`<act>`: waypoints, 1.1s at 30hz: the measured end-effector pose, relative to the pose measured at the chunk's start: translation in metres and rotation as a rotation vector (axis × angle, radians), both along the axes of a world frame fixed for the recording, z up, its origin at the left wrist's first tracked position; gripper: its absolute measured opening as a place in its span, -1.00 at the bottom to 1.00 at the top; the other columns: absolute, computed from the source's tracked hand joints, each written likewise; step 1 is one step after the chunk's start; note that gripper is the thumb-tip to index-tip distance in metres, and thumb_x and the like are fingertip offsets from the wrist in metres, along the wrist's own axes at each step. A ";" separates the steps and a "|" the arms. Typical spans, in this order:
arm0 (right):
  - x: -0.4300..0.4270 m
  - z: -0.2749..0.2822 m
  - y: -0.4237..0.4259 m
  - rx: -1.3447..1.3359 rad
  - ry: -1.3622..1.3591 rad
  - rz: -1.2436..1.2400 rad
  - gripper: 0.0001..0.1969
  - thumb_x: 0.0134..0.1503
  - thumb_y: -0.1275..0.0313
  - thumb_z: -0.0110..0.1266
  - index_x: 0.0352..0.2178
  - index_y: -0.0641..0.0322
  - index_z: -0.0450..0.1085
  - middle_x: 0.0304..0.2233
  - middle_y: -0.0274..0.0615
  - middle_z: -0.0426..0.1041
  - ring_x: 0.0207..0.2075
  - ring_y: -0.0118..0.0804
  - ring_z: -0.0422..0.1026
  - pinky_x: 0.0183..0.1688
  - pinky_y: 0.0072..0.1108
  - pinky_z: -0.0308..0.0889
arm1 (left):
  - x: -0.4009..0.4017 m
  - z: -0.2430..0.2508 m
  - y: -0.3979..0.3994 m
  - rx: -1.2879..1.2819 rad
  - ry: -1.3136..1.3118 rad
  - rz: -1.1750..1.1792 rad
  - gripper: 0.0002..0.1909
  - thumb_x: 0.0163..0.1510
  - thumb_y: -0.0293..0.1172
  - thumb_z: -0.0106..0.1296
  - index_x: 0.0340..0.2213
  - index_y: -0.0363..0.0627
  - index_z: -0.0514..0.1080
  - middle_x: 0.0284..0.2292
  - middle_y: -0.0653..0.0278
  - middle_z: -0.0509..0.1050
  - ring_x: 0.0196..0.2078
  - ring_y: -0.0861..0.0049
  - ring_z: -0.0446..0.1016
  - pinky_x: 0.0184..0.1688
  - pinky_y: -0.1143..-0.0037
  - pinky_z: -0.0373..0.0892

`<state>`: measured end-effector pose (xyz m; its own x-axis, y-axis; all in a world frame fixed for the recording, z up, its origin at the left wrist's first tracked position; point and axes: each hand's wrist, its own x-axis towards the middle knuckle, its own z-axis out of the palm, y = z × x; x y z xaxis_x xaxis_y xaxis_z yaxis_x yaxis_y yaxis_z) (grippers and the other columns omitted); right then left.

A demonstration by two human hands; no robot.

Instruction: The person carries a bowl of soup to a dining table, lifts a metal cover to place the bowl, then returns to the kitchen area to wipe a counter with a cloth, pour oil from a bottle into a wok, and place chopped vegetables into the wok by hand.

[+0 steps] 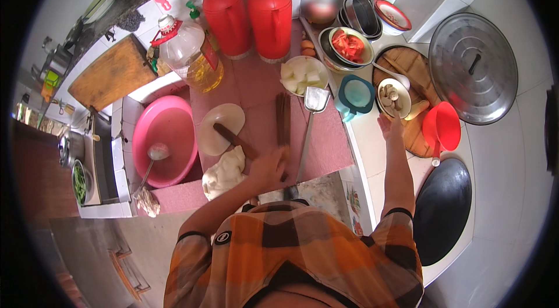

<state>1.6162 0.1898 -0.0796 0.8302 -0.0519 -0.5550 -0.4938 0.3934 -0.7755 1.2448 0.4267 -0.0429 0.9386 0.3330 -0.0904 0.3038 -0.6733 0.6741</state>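
Observation:
My left hand (267,168) is closed around a dark brown wooden stick (236,141), whose far end lies over a shallow white dish (222,122). Just beyond that hand is a bundle of brown chopsticks (283,115), partly hidden by my fingers. A crumpled cream cloth (225,172) lies to its left, and a long-handled metal scoop (316,99) to its right. My right hand (388,126) reaches forward, fingers apart, with its fingertips at the near rim of a small bowl (406,109) of pale cut pieces (390,96). Whether it touches the pieces is unclear.
A pink basin (188,142) holds water and a ladle (158,151). Two red thermos flasks (270,15) and an oil jug (181,48) stand behind. Rightward are cut tomatoes (348,48), a teal jug (354,98), a red dipper (441,126) and a dark round lid (445,212).

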 end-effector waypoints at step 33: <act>-0.222 0.005 -0.058 -0.928 -0.407 0.989 -0.75 0.02 0.35 -0.04 -0.33 0.34 0.31 -0.54 -0.04 0.43 -0.49 -0.22 0.42 -0.43 -0.44 0.29 | 0.208 -0.084 0.106 -1.347 -0.213 0.614 -0.67 0.00 -0.39 -0.15 -0.17 -0.25 0.27 -0.36 0.12 0.40 -0.40 0.35 0.46 -0.40 0.44 0.45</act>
<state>1.3944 0.1319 -0.0742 0.8296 0.4286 -0.3579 0.0559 -0.7015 -0.7104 1.4527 0.5331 -0.1268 0.7214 0.4504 -0.5261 0.1207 0.6662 0.7359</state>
